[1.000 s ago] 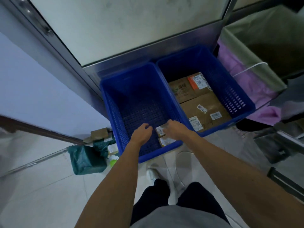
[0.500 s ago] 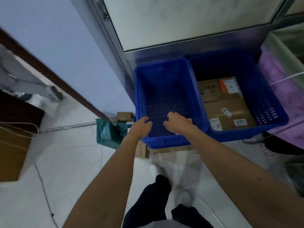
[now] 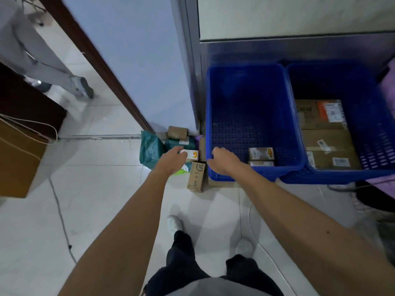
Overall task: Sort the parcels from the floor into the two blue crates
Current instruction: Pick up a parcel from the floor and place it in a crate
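Sorting partly done: parcels lie in both crates and a pile is left on the floor
The left blue crate (image 3: 252, 86) holds two small boxes (image 3: 261, 153) at its near wall, and the right blue crate (image 3: 376, 133) holds larger cartons (image 3: 327, 144). Beside the left crate a green bag (image 3: 150, 150), a white-and-yellow box (image 3: 191, 155), a marked brown carton (image 3: 196, 177) and a few more parcels remain unsorted. The left hand (image 3: 171, 162) reaches over that pile, fingers released and empty, tips at the white-and-yellow box. The right hand (image 3: 224, 162) hangs relaxed and empty by the crate's near corner
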Tool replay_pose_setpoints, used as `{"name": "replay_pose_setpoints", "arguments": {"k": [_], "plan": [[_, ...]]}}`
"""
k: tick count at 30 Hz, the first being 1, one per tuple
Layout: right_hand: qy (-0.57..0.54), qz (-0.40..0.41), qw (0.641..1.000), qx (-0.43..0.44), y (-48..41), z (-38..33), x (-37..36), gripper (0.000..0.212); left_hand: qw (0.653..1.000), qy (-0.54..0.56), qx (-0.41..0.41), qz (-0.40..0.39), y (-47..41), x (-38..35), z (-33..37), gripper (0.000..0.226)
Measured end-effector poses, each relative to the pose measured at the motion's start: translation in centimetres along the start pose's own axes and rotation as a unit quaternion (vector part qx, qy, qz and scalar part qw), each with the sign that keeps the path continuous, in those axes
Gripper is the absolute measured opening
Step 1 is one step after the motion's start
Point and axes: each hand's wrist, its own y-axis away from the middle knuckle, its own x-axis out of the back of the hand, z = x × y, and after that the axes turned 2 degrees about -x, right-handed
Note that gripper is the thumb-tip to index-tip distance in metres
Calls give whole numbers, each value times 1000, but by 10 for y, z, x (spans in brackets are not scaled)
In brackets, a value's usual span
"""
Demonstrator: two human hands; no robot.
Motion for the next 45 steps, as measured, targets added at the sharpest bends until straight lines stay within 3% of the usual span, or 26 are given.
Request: {"name": "replay_pose_setpoints", "arguments": {"k": [4, 10, 15, 19, 27, 30, 34, 38, 45], "plan": [[-7, -31, 999, -30, -30, -44, -41, 28, 999, 25, 18, -45, -45, 12, -58, 55], [-35, -48, 995, -80, -85, -71, -101, 39, 992, 48, 55, -106, -106, 11, -132, 53], [-50, -48, 991, -114, -141, -54, -163, 58, 985, 103, 86, -108, -139, -8, -167, 33], [-31, -72, 989, -123, -188, -29, -213, 48, 984, 97, 87, -123, -189, -55, -210, 40], [-37, -103, 982, -155, -299, 40, -325, 68, 974, 146, 139, -107, -289, -187, -300, 41], [-80, -107, 976, -175, -344, 66, -363, 59, 975, 139, 133, -113, -322, -230, -328, 43], [-149, -46, 953, -262, -399, 97, -412, 59, 977, 122, 120, -130, -364, -280, -362, 44], [-236, -50, 922, -303, -438, 121, -451, 70, 967, 159, 148, -133, -400, -314, -379, 58], [-410, -25, 834, -368, -466, 133, -465, 50, 968, 171, 107, -147, -421, -329, -377, 64]]}}
